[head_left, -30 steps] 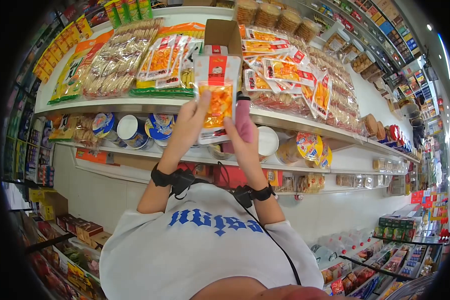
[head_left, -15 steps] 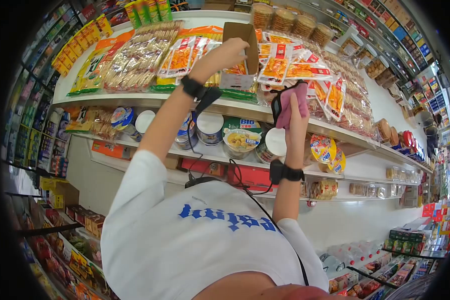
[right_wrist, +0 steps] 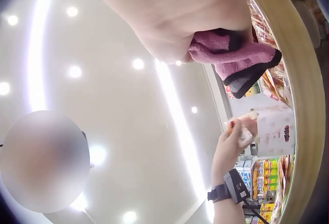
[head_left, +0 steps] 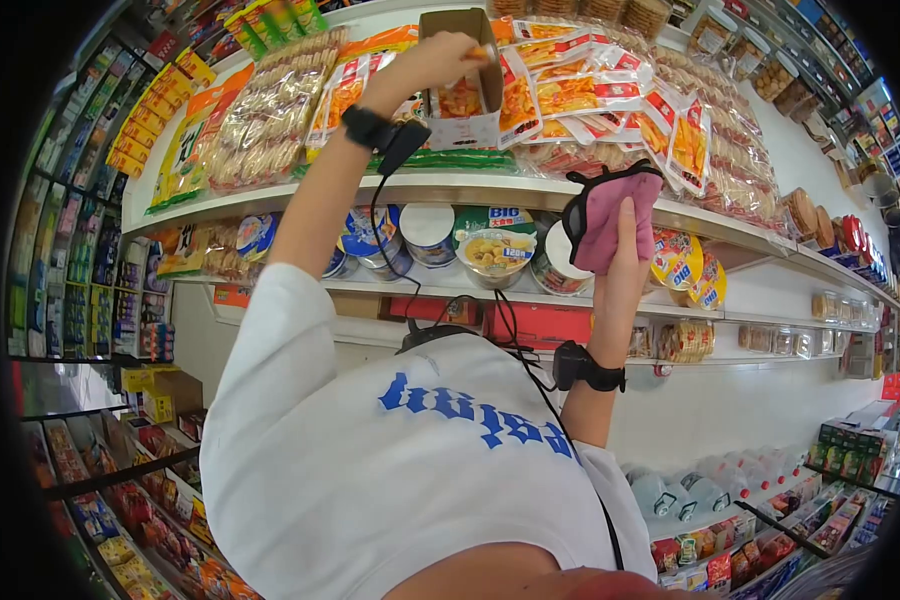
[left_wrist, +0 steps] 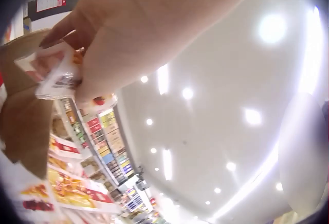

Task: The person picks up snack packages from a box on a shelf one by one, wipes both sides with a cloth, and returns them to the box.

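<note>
Pinched in my left hand (head_left: 440, 62) is a small packet (left_wrist: 59, 72) with clear and white wrapping, held over an open cardboard box (head_left: 467, 132). Several orange-filled packets (head_left: 458, 100) lie inside the box. My right hand (head_left: 622, 262) grips a pink cloth (head_left: 615, 215) with black edging, in front of the shelf edge. In the right wrist view, the cloth (right_wrist: 241, 59) hangs folded from the hand, and the left hand (right_wrist: 229, 144) is beside the printed box (right_wrist: 276, 131). Flat orange-and-white packets (head_left: 590, 85) are piled right of the box.
Bagged crackers (head_left: 275, 110) and yellow-green bags (head_left: 195, 140) cover the upper shelf on the left. Round instant-noodle tubs (head_left: 495, 250) stand on the shelf below. Clear jars (head_left: 712, 32) line the back right. Black cables (head_left: 510, 320) hang between the arms.
The large packet earlier held in both hands has left them. My left hand moved to the box and now lifts a small packet. My right hand moved right with the cloth.
</note>
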Tool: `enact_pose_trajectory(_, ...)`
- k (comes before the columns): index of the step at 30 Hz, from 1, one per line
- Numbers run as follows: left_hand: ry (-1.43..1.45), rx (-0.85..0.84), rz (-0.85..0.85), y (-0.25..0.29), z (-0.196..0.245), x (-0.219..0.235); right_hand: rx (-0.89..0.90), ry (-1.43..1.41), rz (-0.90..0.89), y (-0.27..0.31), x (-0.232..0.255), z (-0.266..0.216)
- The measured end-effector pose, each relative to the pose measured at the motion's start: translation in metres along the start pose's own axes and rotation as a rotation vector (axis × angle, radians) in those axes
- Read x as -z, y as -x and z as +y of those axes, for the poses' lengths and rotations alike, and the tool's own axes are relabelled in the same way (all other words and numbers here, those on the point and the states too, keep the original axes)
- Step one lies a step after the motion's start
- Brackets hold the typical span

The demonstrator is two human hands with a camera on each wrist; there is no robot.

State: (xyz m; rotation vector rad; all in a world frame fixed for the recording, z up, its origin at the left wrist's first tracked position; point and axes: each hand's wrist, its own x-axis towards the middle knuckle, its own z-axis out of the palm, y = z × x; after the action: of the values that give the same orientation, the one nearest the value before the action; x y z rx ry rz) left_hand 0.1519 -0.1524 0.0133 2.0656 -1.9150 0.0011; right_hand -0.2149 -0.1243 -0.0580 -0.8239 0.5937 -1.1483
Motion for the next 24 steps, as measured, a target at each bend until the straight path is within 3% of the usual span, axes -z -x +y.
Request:
enact_pose_trajectory(2, 0.193, 0.051, 0.2, 0.032, 0.045, 0.034, -0.044, -0.085, 0.067, 0.002, -0.014, -0.003)
enact_pose_trajectory(3, 0.275, 0.058, 0.316, 0.051, 0.068, 0.043, -0.024, -0.028, 0.003, 0.0, -0.014, 0.002)
enact_pose_trajectory(5, 0.537, 0.041, 0.368, 0.086, 0.105, 0.038, 0.007, 0.09, -0.124, -0.005, -0.013, 0.018)
enact_pose_trajectory(7, 0.447, -0.208, 0.397, 0.113, 0.128, 0.017, -0.141, -0.159, -0.262, 0.006, -0.033, 0.017)
enact_pose_trajectory(8, 0.448, -0.239, 0.23, 0.129, 0.133, 0.004, -0.217, -0.286, -0.328, 0.015, -0.051, 0.013)
enact_pose_trajectory(9, 0.422, -0.234, 0.204, 0.146, 0.14, -0.006, -0.197, -0.298, -0.363, 0.028, -0.085, -0.004)
enact_pose_trajectory(12, 0.534, -0.132, 0.229, 0.174, 0.12, -0.023, -0.117, 0.209, -0.519, 0.021, -0.078, 0.023)
enact_pose_trajectory(14, 0.781, 0.065, 0.363, 0.188, 0.11, -0.025, -0.189, 0.238, -0.466, 0.021, -0.082, 0.024)
enact_pose_trajectory(16, 1.131, 0.374, 0.589, 0.201, 0.123, -0.018, -0.247, 0.22, -0.435, 0.025, -0.09, 0.024)
enact_pose_trajectory(17, 1.187, 0.471, 0.635, 0.205, 0.124, -0.01, -0.182, 0.294, -0.448, 0.025, -0.09, 0.031)
enact_pose_trajectory(20, 1.795, 0.436, 0.61, 0.214, 0.119, -0.005, -0.212, 0.453, -0.614, 0.036, -0.106, 0.035)
enact_pose_trajectory(21, 1.883, 0.46, 0.751, 0.215, 0.122, 0.0, -0.223, 0.475, -0.583, 0.038, -0.109, 0.039)
enact_pose_trajectory(24, 1.897, 0.326, 0.872, 0.223, 0.105, 0.003, -0.24, 0.54, -0.473, 0.041, -0.114, 0.056)
